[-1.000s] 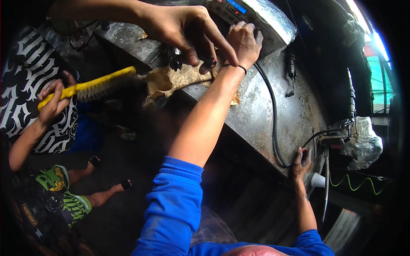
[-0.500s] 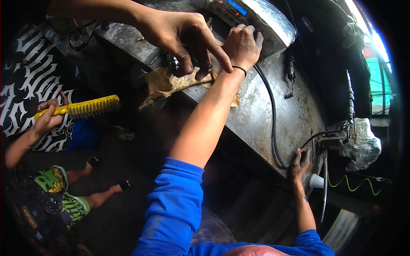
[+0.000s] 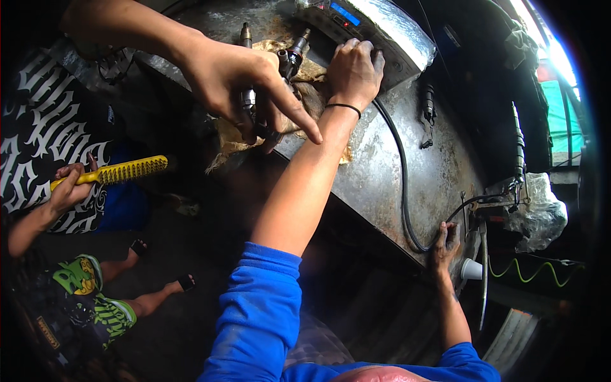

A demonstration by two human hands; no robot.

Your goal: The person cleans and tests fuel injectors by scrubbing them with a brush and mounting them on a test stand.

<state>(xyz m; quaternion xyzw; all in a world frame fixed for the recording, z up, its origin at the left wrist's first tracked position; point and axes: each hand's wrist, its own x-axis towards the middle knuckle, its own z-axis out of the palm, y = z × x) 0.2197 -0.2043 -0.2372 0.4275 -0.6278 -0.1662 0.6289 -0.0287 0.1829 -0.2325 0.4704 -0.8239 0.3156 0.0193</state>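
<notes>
My left hand (image 3: 356, 73) is closed at the front panel of a silver-wrapped box (image 3: 402, 30) with a small lit display; its fingertips are hidden, so whatever they grip cannot be made out. At the table's near right corner, my right hand (image 3: 446, 245) rests with fingers apart beside a black cable (image 3: 403, 172). Over my left forearm reaches a co-worker's hand (image 3: 235, 73), its fingers around a fuel injector (image 3: 248, 99). Another fuel injector (image 3: 296, 52) lies close by, above a torn brown cloth (image 3: 226, 143).
A third injector (image 3: 428, 105) lies on the metal table (image 3: 375, 191). One more injector (image 3: 519, 140) stands upright in a holder near clear plastic (image 3: 541, 213). A white cup (image 3: 471, 269) sits below the corner. At left another person grips a yellow wire brush (image 3: 130, 170).
The co-worker's hand has shifted left and down, bringing the injectors into clearer sight. The wire brush has dropped slightly. My left hand moved a little left; my right hand stayed put.
</notes>
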